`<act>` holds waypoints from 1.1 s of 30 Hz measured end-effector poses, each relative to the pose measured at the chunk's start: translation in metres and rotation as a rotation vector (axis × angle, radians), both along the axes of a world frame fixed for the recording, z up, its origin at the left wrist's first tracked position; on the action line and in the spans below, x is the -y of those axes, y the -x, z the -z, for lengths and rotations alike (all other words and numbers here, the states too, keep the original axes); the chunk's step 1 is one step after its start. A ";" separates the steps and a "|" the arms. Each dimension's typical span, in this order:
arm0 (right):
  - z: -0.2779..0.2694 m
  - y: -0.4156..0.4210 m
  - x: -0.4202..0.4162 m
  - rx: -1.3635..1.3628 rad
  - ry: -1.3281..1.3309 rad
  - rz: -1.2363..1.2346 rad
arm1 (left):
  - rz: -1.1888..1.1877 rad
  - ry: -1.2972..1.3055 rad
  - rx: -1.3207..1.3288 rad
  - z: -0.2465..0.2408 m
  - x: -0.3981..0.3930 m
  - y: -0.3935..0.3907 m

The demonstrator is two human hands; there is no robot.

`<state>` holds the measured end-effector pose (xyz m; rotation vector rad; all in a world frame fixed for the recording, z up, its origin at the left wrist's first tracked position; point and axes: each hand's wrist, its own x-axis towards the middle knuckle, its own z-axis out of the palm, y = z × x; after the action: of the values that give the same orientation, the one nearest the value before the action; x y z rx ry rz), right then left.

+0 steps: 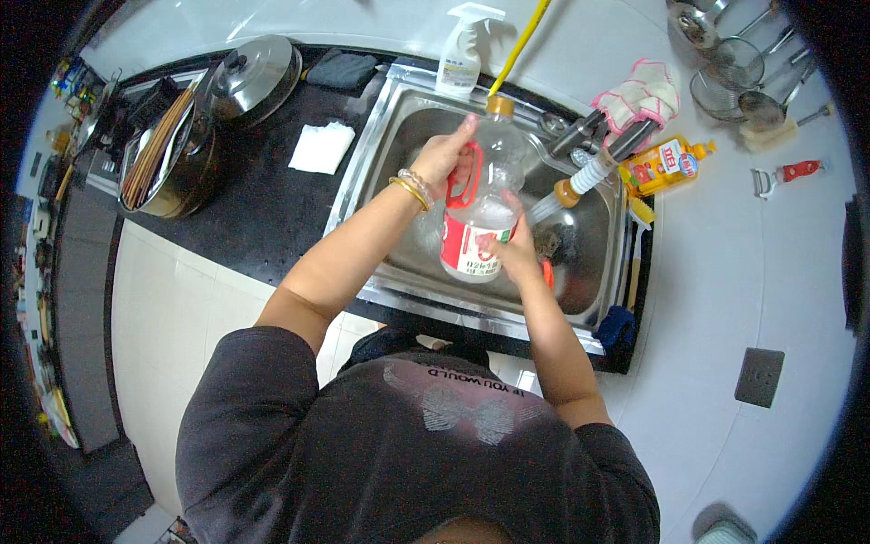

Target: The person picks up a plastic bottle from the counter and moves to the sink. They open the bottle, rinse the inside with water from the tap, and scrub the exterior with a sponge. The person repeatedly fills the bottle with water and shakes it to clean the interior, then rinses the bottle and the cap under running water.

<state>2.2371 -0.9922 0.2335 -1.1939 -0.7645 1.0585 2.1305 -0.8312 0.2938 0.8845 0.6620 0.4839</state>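
Observation:
A large clear plastic jug (499,178) with a red handle (454,194), an amber cap (500,105) and a red-and-white label is held over the steel sink (584,289). My left hand (445,162) grips it by the handle, thumb up near the neck. Around the lower body, my right hand (514,241) is closed, its thumb across the label. The jug tilts slightly, its base towards me. Just right of it, water runs from the faucet's white extension nozzle (591,173). A dark scouring pad (546,239) lies in the basin, partly behind my right hand.
Behind the sink stand a white spray bottle (459,58) and a yellow hose (520,47). A yellow detergent bottle (659,166) and a brush (641,214) line the right rim. Left are a folded white cloth (321,147), a lidded pan (255,78) and a pot of chopsticks (173,183).

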 end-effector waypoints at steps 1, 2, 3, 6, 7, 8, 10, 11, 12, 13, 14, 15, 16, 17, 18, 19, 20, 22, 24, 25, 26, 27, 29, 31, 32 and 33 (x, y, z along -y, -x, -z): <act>-0.004 0.001 -0.001 -0.075 0.010 0.009 | -0.003 -0.167 0.022 0.006 0.004 -0.002; -0.008 0.007 0.000 -0.204 0.037 0.022 | -0.006 -0.333 0.044 0.014 0.009 -0.001; -0.011 0.009 0.001 -0.250 0.035 0.043 | 0.055 -0.489 -0.056 0.026 0.012 0.005; -0.008 0.007 -0.006 -0.389 0.091 0.071 | 0.089 -0.422 -0.078 0.049 0.041 0.028; 0.002 0.003 -0.012 -0.439 0.163 0.065 | 0.195 -0.266 -0.036 0.048 0.053 0.035; 0.011 0.001 -0.014 -0.489 0.236 0.059 | 0.128 -0.159 -0.022 0.044 0.065 0.036; -0.009 0.008 -0.019 -0.527 0.231 0.059 | 0.117 -0.162 -0.048 0.026 0.062 0.038; -0.020 0.012 -0.019 -0.545 0.230 0.058 | 0.110 -0.163 -0.061 0.021 0.061 0.039; -0.024 0.021 -0.017 -0.448 0.127 0.143 | 0.008 -0.343 0.073 0.019 0.066 0.039; -0.003 0.020 -0.016 -0.524 0.250 0.098 | 0.038 -0.233 0.000 0.031 0.067 0.042; 0.036 0.018 -0.009 -0.602 0.382 0.056 | 0.070 -0.115 -0.075 0.058 0.071 0.046; 0.059 0.018 -0.005 -0.676 0.507 0.014 | 0.102 -0.003 -0.146 0.083 0.074 0.049; 0.064 0.035 0.003 -0.775 0.540 0.000 | 0.185 0.236 -0.150 0.101 0.081 0.054; 0.079 0.035 0.004 -0.873 0.560 -0.037 | 0.200 0.181 -0.140 0.109 0.082 0.055; 0.073 0.034 0.003 -0.796 0.551 -0.020 | 0.162 0.081 -0.206 0.111 0.081 0.054; 0.067 0.032 0.002 -0.719 0.541 -0.002 | 0.125 -0.018 -0.271 0.111 0.078 0.053; 0.061 0.029 -0.006 -0.700 0.484 -0.046 | 0.155 -0.013 -0.216 0.112 0.070 0.052; 0.053 0.022 -0.014 -0.667 0.372 -0.105 | 0.242 0.007 -0.104 0.060 0.059 0.050; 0.050 0.032 -0.007 -0.729 0.533 -0.026 | 0.204 0.074 -0.267 0.072 0.066 0.053; 0.048 0.036 -0.009 -0.749 0.602 0.006 | 0.176 0.093 -0.341 0.082 0.065 0.052; 0.045 0.038 -0.011 -0.715 0.484 0.063 | 0.152 -0.091 -0.202 0.095 0.064 0.052; 0.046 0.040 -0.009 -0.621 0.413 0.106 | 0.137 -0.100 -0.165 0.089 0.065 0.054; 0.051 0.041 -0.006 -0.432 0.276 0.191 | 0.107 -0.115 -0.093 0.074 0.066 0.058; 0.050 0.033 -0.010 -0.542 0.288 0.118 | 0.215 -0.072 -0.103 0.095 0.056 0.054; 0.043 0.037 -0.009 -0.467 0.245 0.171 | 0.242 -0.156 -0.087 0.089 0.052 0.057; 0.034 0.040 -0.008 -0.391 0.208 0.227 | 0.269 -0.233 -0.070 0.082 0.050 0.060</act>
<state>2.1971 -0.9841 0.1991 -1.1669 -0.2131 1.1527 2.0701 -0.8811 0.2121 1.1968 0.5456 0.2918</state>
